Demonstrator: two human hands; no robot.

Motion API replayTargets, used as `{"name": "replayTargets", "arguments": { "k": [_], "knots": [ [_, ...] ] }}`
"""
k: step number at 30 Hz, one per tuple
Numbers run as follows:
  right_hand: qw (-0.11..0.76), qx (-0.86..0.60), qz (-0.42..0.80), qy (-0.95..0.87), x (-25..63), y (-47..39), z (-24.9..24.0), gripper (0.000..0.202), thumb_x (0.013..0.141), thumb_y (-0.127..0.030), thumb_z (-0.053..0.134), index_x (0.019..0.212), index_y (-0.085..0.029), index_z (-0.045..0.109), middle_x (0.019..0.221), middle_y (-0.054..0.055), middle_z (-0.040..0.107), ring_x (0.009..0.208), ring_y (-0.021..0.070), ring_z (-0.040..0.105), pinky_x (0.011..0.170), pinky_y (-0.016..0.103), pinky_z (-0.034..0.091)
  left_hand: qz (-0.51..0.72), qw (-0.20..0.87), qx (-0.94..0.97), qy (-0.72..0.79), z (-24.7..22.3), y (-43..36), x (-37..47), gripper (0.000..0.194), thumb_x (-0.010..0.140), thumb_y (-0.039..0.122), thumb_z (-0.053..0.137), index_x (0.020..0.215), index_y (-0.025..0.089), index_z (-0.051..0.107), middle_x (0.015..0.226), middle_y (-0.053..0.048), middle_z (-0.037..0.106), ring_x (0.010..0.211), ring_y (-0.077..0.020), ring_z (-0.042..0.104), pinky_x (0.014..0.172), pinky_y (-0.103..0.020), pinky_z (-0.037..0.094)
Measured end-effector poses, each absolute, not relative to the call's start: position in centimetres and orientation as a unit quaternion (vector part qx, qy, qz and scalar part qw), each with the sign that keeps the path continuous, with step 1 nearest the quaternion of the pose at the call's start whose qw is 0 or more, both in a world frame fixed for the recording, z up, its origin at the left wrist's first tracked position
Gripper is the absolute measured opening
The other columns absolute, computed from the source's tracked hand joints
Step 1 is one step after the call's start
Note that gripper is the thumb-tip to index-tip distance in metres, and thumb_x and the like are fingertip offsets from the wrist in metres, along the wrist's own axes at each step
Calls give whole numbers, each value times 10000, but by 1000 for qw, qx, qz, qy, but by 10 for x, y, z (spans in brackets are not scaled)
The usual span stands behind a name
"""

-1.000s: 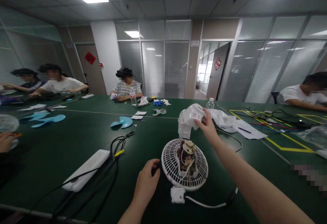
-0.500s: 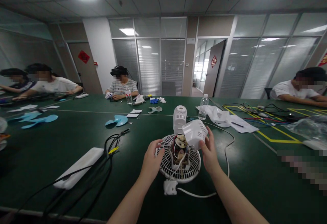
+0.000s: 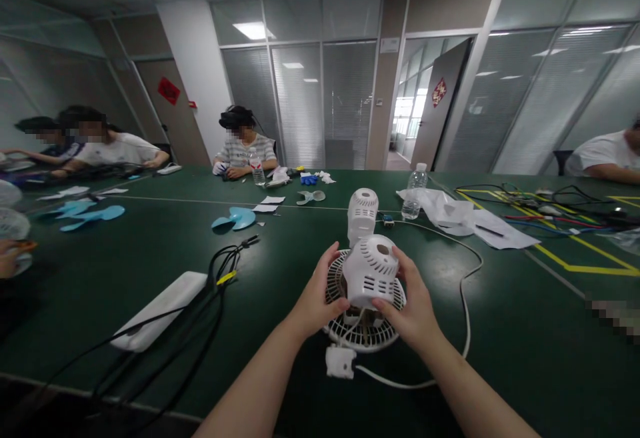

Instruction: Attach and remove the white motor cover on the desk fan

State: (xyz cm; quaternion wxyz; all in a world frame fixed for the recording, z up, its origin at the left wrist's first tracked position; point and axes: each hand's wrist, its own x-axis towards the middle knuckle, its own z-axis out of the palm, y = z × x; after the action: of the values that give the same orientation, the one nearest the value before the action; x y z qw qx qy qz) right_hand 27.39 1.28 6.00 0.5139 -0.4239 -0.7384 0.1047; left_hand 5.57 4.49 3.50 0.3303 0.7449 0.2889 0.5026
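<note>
A white vented fan motor cover (image 3: 371,275) sits over the exposed motor on the back of a round white fan grille (image 3: 337,328). My right hand (image 3: 413,308) grips the cover's right side, thumb at its lower edge. On the left, my left hand (image 3: 317,301) is curled against the cover, its thumb touching the lower left edge. Most of the motor is hidden under the cover. A second white vented housing (image 3: 363,213) stands just behind. In front of the grille lies a small white plastic part (image 3: 341,362), close to a white cord (image 3: 395,385).
A white power strip (image 3: 160,311) with black cables (image 3: 220,291) lies to the left. Blue fan blades (image 3: 234,219) are farther back. A water bottle (image 3: 415,191), crumpled white plastic (image 3: 445,211) and paper with a pen (image 3: 503,230) are at the right. Several people sit around the green table.
The cover has moved from tilted at the motor's right side to over the motor. My left hand has come in from the grille's edge to the cover. The camera view has tilted down.
</note>
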Motion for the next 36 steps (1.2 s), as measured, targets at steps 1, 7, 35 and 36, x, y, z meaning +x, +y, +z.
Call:
{"name": "replayTargets", "arguments": {
  "k": [1, 7, 35, 36],
  "knots": [
    [507, -423, 106, -743, 273, 11, 62, 819, 755, -378, 699, 1436, -253, 262, 1382, 114, 408, 1219, 313, 465, 997, 490, 440, 485, 341, 750, 293, 36, 46, 55, 1056, 676, 688, 663, 1485, 247, 147, 1522, -136, 255, 1375, -349, 293, 1126, -512, 253],
    [463, -437, 134, -760, 271, 7, 66, 827, 714, -331, 745, 1391, -280, 273, 1370, 100, 363, 1234, 301, 439, 1021, 494, 430, 403, 351, 781, 324, 44, 44, 51, 1222, 591, 484, 832, 1495, 280, 36, 1534, -125, 245, 1397, -338, 263, 1144, -536, 204],
    [400, -377, 414, -726, 293, 15, 73, 987, 692, -158, 760, 1477, -348, 194, 1496, 80, 352, 1302, 301, 453, 1086, 583, 318, 363, 375, 769, 369, 48, 41, 47, 1045, 600, 386, 829, 1469, 283, 258, 1472, -129, 375, 1341, -368, 364, 1103, -583, 279],
    [400, -377, 416, -724, 293, 15, 72, 985, 696, -155, 757, 1477, -353, 190, 1498, 78, 350, 1303, 299, 452, 1084, 584, 319, 363, 370, 771, 370, 48, 41, 47, 1061, 598, 388, 830, 1474, 279, 242, 1475, -131, 369, 1343, -369, 360, 1105, -583, 277]
  ]
}}
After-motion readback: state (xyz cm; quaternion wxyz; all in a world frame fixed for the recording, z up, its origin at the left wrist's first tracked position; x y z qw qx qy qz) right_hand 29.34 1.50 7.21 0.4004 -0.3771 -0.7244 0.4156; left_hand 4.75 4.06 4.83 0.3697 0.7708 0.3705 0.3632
